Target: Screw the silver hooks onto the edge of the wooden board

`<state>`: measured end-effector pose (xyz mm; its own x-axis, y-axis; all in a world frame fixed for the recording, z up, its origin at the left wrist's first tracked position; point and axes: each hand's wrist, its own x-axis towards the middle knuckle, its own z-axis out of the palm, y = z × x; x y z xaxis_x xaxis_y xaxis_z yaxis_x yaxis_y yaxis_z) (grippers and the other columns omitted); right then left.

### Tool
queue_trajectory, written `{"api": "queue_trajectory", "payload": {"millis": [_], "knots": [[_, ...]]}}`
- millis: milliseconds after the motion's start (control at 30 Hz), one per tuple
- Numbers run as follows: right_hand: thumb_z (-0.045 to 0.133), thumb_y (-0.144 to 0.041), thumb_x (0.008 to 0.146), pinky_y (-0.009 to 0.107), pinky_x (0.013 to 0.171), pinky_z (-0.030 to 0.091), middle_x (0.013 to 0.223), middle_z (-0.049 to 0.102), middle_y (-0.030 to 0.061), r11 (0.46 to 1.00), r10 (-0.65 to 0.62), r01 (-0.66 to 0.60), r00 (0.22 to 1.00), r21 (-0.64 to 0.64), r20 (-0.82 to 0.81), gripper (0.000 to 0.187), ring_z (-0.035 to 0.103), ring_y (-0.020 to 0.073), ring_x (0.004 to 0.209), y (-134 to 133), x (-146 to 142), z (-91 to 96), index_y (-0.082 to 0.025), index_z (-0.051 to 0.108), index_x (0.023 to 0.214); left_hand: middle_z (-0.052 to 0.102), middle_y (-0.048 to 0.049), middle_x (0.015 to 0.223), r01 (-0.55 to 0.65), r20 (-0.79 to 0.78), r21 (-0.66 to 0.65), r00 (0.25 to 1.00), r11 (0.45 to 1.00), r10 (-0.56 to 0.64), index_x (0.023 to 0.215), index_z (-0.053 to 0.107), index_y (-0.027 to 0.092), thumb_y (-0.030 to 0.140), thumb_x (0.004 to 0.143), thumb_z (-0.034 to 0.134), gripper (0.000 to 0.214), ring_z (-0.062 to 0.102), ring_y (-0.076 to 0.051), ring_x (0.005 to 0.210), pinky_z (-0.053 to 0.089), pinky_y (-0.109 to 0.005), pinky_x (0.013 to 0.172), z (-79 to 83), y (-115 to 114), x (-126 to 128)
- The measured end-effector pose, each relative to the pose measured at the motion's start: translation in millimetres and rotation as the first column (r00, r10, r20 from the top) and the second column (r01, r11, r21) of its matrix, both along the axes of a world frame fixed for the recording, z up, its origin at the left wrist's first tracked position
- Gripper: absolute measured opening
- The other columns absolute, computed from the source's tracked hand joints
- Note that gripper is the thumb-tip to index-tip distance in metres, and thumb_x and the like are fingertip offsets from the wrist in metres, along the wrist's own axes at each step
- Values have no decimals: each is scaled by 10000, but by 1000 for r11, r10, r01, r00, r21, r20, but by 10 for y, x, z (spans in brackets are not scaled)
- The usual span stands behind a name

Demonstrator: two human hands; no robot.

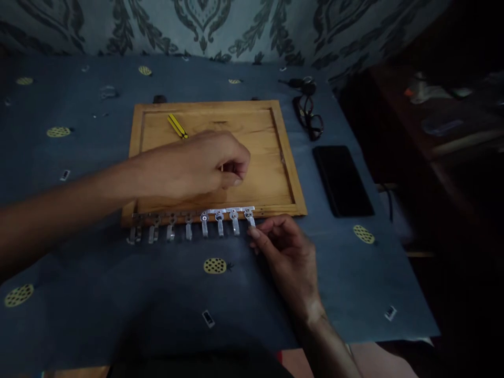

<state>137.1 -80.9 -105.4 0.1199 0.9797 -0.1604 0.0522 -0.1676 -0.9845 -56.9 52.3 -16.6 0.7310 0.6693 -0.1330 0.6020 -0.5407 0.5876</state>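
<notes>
A shiny metal strip with several hook-like tabs point(220, 223) runs along the near edge of a framed wooden board point(260, 142), its tabs hanging toward me. My right hand point(289, 257) pinches the rightmost tab between thumb and fingers. Over the middle of the board, my left hand point(205, 163) is closed with its fingers curled under. Something small and pale shows inside that curl, too hidden to name. Behind the left hand lies a slim yellow tool with black edges point(177, 126), partly covered by the hand.
A black phone point(343, 181) lies right of the board, with dark-framed glasses point(309, 118) and a bunch of keys point(303, 84) beyond it. The blue pineapple-print cloth point(98, 294) covers the table. Patterned fabric point(220, 31) rises at the back. Dim clutter fills the right side.
</notes>
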Motion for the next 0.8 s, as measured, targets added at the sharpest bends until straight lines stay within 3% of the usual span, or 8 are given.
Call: {"api": "queue_trajectory", "payload": {"millis": [133,267,367,467,533,633,700,800], "knots": [[821,-328,775,219,538,497,634,628,-37,1000,12,-12,1000,-2,10,249,601,114,551,11,-8,-5,-215,600,764,666,17,776,-72,-61,167,995,983,84,877,693,180,184,867,561,133,594,-120,749,395,-243,748,-2,-25,-180],[849,-414,743,230,523,505,610,612,-33,1000,8,-8,999,-3,31,320,595,122,533,12,2,-14,-213,599,740,688,9,795,-184,-74,220,976,958,205,931,716,178,225,865,582,157,604,-115,735,392,-230,725,277,106,-524],[877,-483,700,252,537,529,627,621,-21,1000,8,-8,999,3,33,384,611,138,546,25,39,-47,-209,609,733,670,9,736,-306,38,264,951,915,307,929,712,162,244,866,585,163,602,-103,686,391,-210,677,388,166,-837],[870,-505,716,264,547,539,663,641,-6,999,48,-49,999,13,20,385,628,149,567,45,75,-86,-209,624,747,676,-11,726,-419,92,204,908,885,408,966,698,138,253,902,543,203,611,-115,668,432,-213,659,215,184,-1073],[866,-502,726,272,550,539,658,643,-2,997,75,-76,997,26,14,374,629,157,572,57,85,-96,-211,634,750,709,-46,840,-468,64,265,881,843,469,1007,697,134,246,915,532,220,633,-149,770,470,-239,707,13,204,-1151],[878,-519,699,282,539,529,641,640,-1,997,66,-66,998,49,10,394,617,163,560,63,66,-73,-211,636,736,685,-130,1178,-477,66,370,869,797,490,1204,667,146,242,969,464,325,604,-233,1096,473,-368,972,-233,266,-1166],[891,-534,669,276,529,514,633,634,-7,997,50,-50,999,56,8,421,603,156,546,59,36,-40,-211,627,724,605,-162,1354,-437,44,410,886,801,461,1305,627,155,234,990,419,386,516,-274,1257,387,-439,1108,-318,322,-1142],[898,-547,645,269,539,498,613,622,-19,996,44,-44,999,72,5,451,585,144,542,52,-9,-6,-213,601,708,580,-132,1411,-312,-32,401,935,861,354,1282,649,187,214,961,465,370,473,-270,1311,327,-416,1163,-380,408,-1113]]}}
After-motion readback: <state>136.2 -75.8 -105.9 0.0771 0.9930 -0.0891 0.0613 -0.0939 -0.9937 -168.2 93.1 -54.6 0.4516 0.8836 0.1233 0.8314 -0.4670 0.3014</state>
